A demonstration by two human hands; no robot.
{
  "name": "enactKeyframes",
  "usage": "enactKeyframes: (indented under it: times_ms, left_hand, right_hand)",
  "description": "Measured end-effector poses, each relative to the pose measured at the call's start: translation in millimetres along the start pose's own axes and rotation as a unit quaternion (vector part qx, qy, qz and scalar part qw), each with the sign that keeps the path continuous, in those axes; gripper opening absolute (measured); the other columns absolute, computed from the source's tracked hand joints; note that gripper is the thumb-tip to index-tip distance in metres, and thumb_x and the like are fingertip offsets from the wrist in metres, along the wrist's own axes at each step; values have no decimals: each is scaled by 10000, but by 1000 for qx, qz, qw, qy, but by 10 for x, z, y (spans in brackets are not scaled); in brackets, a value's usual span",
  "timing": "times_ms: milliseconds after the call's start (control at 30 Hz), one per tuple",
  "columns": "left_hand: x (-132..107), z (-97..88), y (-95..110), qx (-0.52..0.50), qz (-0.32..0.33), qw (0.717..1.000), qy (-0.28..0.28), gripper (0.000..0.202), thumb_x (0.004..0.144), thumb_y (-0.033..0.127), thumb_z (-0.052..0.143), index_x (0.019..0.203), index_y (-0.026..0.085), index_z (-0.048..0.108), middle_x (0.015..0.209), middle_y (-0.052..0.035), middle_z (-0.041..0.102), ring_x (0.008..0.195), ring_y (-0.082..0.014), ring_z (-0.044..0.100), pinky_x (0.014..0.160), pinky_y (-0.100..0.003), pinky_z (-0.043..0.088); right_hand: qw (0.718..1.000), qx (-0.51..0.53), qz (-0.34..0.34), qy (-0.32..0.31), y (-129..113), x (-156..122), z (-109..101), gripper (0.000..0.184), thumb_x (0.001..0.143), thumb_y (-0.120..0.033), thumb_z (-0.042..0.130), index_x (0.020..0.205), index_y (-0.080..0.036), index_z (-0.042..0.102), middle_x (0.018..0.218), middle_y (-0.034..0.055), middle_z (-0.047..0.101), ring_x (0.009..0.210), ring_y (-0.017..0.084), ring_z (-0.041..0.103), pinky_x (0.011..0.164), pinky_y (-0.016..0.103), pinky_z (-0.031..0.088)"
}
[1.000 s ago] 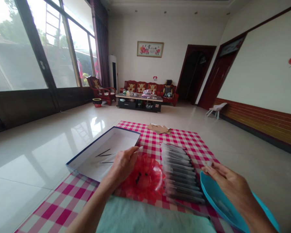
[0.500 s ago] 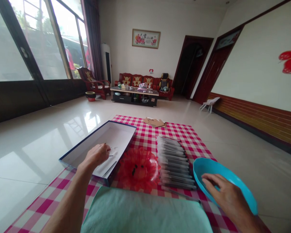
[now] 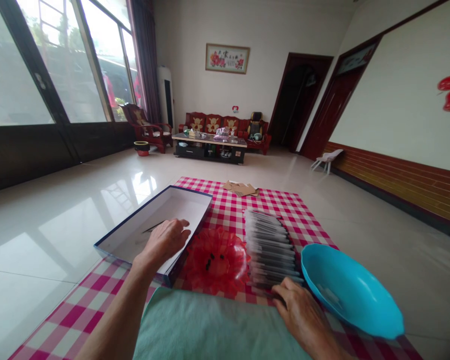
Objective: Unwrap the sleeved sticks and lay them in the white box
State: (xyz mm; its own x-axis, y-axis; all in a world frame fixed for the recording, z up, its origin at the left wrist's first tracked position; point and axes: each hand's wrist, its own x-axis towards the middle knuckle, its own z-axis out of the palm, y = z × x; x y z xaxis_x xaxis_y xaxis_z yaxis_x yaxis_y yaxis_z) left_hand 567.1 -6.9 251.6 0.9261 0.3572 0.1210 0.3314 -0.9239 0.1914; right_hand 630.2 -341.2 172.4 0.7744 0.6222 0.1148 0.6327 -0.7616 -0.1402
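Observation:
My left hand (image 3: 165,243) rests over the near right edge of a shallow white box with a blue rim (image 3: 125,235), fingers stretched flat and holding nothing. Thin dark sticks (image 3: 153,227) lie inside the box. My right hand (image 3: 301,314) lies at the near end of a row of overlapping clear packets (image 3: 269,246), fingers curled over the packets' edge. A red translucent bowl (image 3: 216,260) with small dark bits in it sits between the box and the packets. A blue bowl (image 3: 350,291) stands to the right of my right hand.
A red-and-white checked cloth (image 3: 285,210) covers the floor under everything. A pale green cloth (image 3: 213,325) lies nearest me. Brown cardboard pieces (image 3: 240,189) sit at the cloth's far edge. Beyond are a shiny tiled floor, a coffee table (image 3: 209,146) and a red sofa.
My left hand has shifted right inside the box and flattened its fingers. My right hand has left the blue bowl and come down on the near end of the packet row.

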Motion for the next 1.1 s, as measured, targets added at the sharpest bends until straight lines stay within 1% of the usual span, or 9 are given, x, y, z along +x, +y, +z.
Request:
enactKeyframes:
  times_ms: [167,300,400,533,633,733,833,967,1100]
  left_hand:
    - [-149,-83,353,-77,90,990,71,268,872,290,405,977,236,645,871,-35,666,808,-179,615,718,-260,396]
    - [-252,-73,625,-171,161,969,78,250,876,241,408,901,229,657,812,-9,651,724,-135,595,677,-226,383]
    - [-332,-44,803,-240,210,946,62,217,852,211,448,837,209,664,779,0,648,704,-122,587,667,-211,383]
    - [-400,4,927,-323,227,918,30,223,844,207,459,864,187,680,704,6,645,630,-110,574,607,-199,381]
    - [-401,46,924,-398,213,892,-13,261,864,215,426,921,168,676,656,10,636,577,-100,572,565,-186,391]
    - [-388,65,884,-444,205,871,-40,269,874,212,412,961,163,662,661,8,635,583,-100,588,566,-179,418]
    - [-387,36,857,-407,245,880,-16,249,862,197,443,1002,180,648,736,-8,644,658,-115,600,635,-199,452]
    - [-388,-26,881,-303,369,877,61,344,837,188,508,1168,247,581,1219,-77,539,1041,-191,534,896,-314,423]
    - [-394,-29,937,-257,440,856,87,268,872,241,488,1103,273,620,1344,-48,441,1206,-214,415,1014,-371,338]
  right_hand:
    - [994,103,-7,39,34,-15,-162,178,830,-185,451,817,-205,627,839,61,616,784,202,603,715,316,451]
    - [961,257,58,87,-32,46,-413,174,819,-345,511,878,-217,612,892,62,658,823,221,613,731,320,466]
    - [899,415,111,84,-218,156,-593,260,768,-417,590,910,-201,613,894,56,677,835,225,622,724,301,485]
    - [768,628,115,41,-514,345,-710,345,761,-403,633,1046,-210,598,919,25,680,797,180,628,713,278,499]
    - [697,707,113,39,-657,467,-702,352,752,-375,662,1070,-232,609,841,-2,686,726,144,621,667,248,494]
    - [649,749,120,60,-717,542,-663,306,720,-347,702,994,-220,651,732,-19,674,659,122,606,618,217,484]
    - [597,788,124,80,-717,581,-625,274,702,-321,722,946,-210,667,721,-23,673,627,103,597,597,199,484]
    - [516,843,144,55,-690,606,-580,261,660,-287,753,896,-196,687,755,-6,690,635,103,611,563,184,492]
    - [495,855,151,1,-772,576,-542,206,614,-299,769,771,-187,695,714,0,676,617,116,612,537,192,490]
